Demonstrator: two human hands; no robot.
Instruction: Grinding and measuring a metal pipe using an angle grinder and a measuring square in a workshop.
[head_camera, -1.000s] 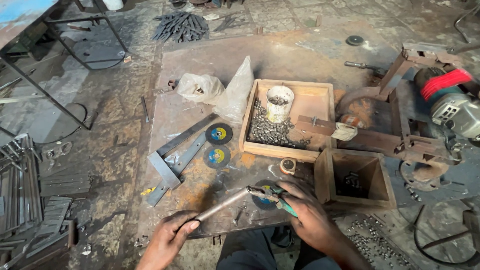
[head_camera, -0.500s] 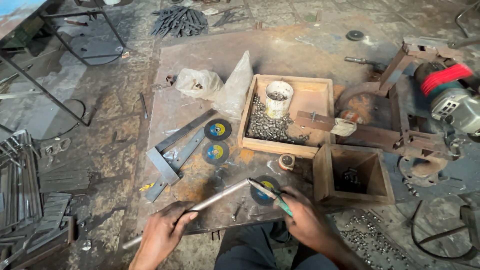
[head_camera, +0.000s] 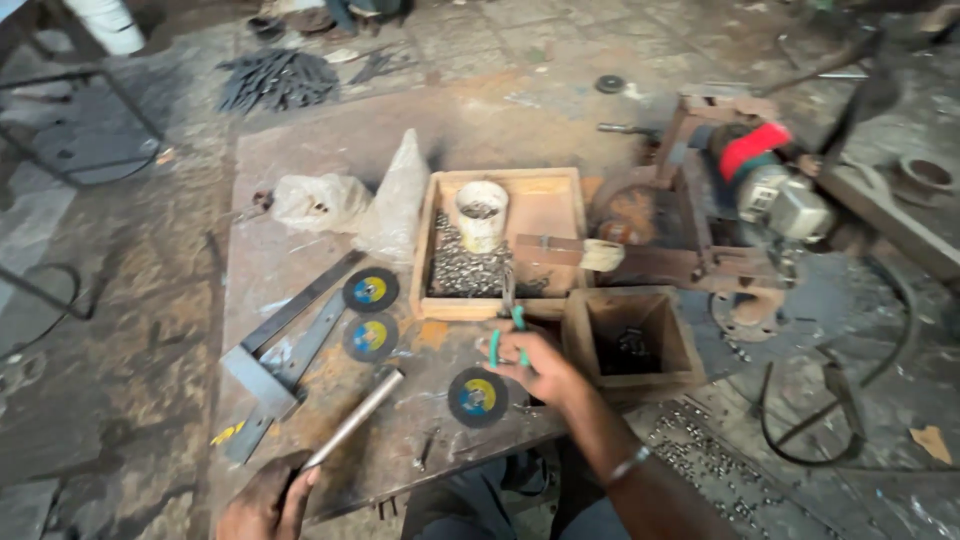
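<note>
Steel rod (head_camera: 352, 420) clamped in left hand (head_camera: 262, 500); right hand (head_camera: 535, 362) fingers grip pliers (head_camera: 510, 325).

three cutting discs (head_camera: 371, 290) on the plate, two wooden boxes (head_camera: 632, 340), one white cup (head_camera: 481, 214), one metal rod (head_camera: 352, 419), couple plastic bags (head_camera: 318, 200) upper left

Grey metal rod (head_camera: 352, 420), slanted, near the workbench's front edge; green-handled pliers (head_camera: 510, 320), upright, right of centre.

rod (head_camera: 352, 418) in my left hand (head_camera: 268, 500): dull grey metal | pliers (head_camera: 507, 330): green plastic grips | table (head_camera: 300, 160): rusty rough steel | 2 trays (head_camera: 545, 200): bare wood
</note>
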